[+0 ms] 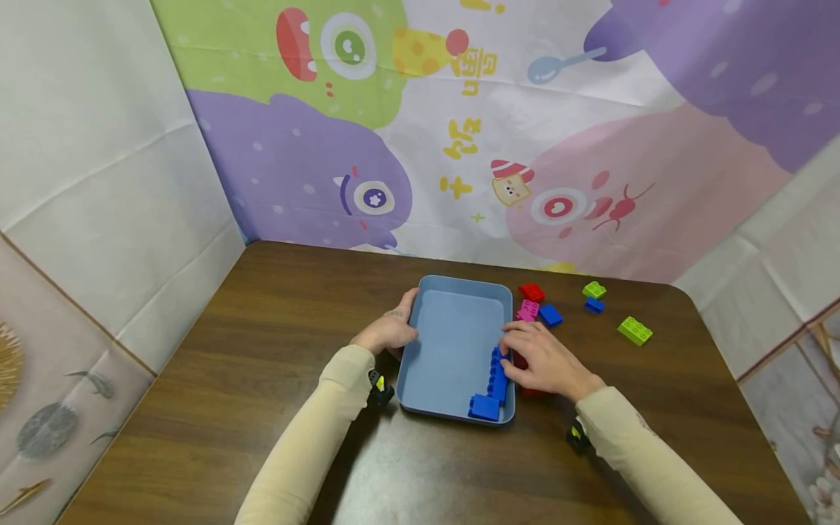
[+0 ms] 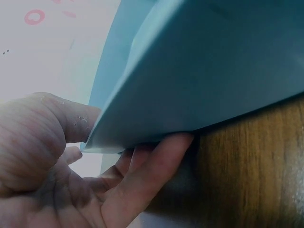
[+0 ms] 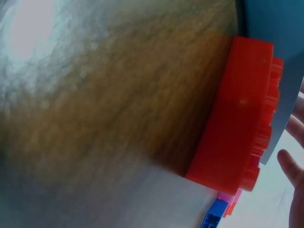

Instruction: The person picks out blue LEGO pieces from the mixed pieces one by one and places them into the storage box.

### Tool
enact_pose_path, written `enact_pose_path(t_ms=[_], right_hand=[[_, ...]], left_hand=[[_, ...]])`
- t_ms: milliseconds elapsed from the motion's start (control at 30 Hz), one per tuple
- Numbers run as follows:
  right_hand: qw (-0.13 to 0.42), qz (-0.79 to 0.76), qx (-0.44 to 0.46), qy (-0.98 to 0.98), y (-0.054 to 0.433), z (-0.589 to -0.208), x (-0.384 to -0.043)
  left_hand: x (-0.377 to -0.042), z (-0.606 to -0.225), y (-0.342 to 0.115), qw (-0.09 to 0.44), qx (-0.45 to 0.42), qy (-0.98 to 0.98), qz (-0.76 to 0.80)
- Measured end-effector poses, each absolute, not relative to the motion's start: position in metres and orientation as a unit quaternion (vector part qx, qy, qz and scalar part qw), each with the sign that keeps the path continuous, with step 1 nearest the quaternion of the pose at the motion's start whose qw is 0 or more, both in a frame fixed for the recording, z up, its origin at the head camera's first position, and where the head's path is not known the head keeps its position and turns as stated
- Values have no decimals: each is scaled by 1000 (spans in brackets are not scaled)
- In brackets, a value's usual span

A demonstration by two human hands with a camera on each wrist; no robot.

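My left hand (image 1: 389, 332) grips the left side of a blue-grey tray (image 1: 426, 292), thumb at the rim and fingers underneath in the left wrist view. That side of the tray (image 2: 190, 71) appears raised off the wood there. My right hand (image 1: 545, 357) reaches over the tray's right rim, with thumb and fingertips at the far end of a long blue toy brick (image 1: 499, 383). This brick lies along the right wall, studs facing left. Another blue brick (image 1: 484, 407) sits in the near right corner. Outside the tray, a long red brick (image 3: 230, 114) stands close to its wall, partly hidden below my right hand.
Right of the tray lie a red brick (image 1: 532, 292), a pink brick (image 1: 528, 310), a blue brick (image 1: 550, 315), a small blue brick (image 1: 594, 305) and two lime-green bricks (image 1: 635, 331). A printed cloth (image 1: 433, 189) hangs behind the wooden table (image 1: 275, 313).
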State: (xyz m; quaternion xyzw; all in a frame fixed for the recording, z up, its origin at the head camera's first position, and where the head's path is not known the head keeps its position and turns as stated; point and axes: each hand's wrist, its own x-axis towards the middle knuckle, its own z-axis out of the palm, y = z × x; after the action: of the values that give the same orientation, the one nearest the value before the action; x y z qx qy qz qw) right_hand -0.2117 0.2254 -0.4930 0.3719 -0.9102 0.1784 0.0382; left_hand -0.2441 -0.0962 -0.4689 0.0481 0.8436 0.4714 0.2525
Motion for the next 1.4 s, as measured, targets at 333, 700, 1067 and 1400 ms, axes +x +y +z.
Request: enact_pose_path(t_ms=[333, 700, 1067, 1400], right_hand=[[63, 173, 410, -893, 227, -495, -213], [58, 176, 414, -891, 224, -492, -213], [26, 173, 399, -900, 224, -490, -215], [41, 190, 390, -900, 227, -486, -216]], left_hand=[[-245, -469, -96, 251, 50, 843, 473], [-245, -470, -96, 247, 50, 846, 470], [-245, -470, -97, 248, 52, 846, 469], [-244, -468, -97, 248, 53, 848, 466]])
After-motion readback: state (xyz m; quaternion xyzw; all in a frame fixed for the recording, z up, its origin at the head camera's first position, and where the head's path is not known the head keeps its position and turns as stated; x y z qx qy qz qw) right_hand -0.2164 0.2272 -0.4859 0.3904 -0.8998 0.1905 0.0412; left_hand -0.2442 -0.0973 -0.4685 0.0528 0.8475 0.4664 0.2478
